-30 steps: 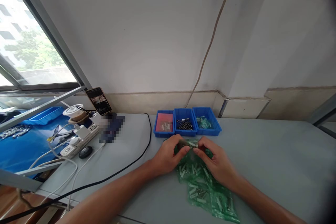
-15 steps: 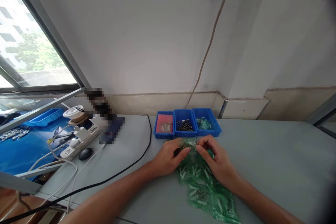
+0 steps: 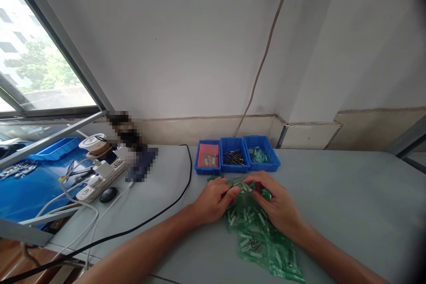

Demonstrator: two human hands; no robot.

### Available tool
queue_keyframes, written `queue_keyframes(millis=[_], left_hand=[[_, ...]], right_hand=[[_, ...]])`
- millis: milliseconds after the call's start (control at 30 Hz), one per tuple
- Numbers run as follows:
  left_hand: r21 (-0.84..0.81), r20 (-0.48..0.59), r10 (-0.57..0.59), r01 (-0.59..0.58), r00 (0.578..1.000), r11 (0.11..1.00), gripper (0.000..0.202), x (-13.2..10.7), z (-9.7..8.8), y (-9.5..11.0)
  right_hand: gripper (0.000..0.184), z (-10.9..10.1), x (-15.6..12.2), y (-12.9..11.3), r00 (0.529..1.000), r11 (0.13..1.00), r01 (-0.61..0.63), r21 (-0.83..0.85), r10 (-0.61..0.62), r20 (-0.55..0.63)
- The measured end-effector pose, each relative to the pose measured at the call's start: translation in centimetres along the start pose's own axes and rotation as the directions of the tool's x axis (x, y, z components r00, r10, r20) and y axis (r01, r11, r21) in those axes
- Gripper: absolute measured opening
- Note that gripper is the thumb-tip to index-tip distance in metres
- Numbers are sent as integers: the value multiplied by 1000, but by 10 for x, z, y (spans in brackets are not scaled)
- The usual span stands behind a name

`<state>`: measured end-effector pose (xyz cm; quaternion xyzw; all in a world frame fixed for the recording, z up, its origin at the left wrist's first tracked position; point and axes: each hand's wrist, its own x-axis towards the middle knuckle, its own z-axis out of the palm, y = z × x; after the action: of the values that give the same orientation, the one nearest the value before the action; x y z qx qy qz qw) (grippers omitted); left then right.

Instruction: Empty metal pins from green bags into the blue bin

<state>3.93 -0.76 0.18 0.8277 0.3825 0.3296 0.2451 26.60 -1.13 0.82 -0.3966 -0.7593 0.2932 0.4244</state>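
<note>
A strip of green see-through plastic bags (image 3: pixel 254 244) lies on the grey table, with several small silvery pieces showing inside. My left hand (image 3: pixel 215 200) is closed on its upper left part, thumb pressed down on the plastic. On the other side of that upper part, my right hand (image 3: pixel 278 204) grips the bag with bent fingers and thumb. Between the two hands, thin metal pieces (image 3: pixel 244 187) show at the top of the bag. I cannot tell whether they are inside the plastic or out of it.
Beyond my hands stand three blue bins: one with a pink sheet and a small bag (image 3: pixel 208 154), one with dark screw-like pieces (image 3: pixel 234 158), one with green bags (image 3: pixel 258 155). A black cable (image 3: pixel 173 204), power strip (image 3: pixel 100 181) and mouse-like black object (image 3: pixel 108 195) lie left.
My right fingers and thumb have spread a little at the bag's top, and more of the thin metal pieces now show there. My left hand stays nearly in place.
</note>
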Motion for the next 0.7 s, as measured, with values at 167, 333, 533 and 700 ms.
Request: queue_keyframes(millis=[167,333,533,700], left_hand=[[-31,-70,67,-69,995,997,70,-1,-2,3],[-65,-214,77,-93,974,994,35,1,-5,8],[-23,-170,141,-147,975,989,39,2,-1,1],[31,-232,128,-124,964,992,16,3,-3,3]], right_hand=[[19,1,0,-2,1000,1000,-2,7,2,-13],[33,2,3,-2,984,978,-170,123,174,-30],[32,4,5,0,974,943,-205,260,223,-41],[31,4,3,-5,974,940,-208,269,224,-28]])
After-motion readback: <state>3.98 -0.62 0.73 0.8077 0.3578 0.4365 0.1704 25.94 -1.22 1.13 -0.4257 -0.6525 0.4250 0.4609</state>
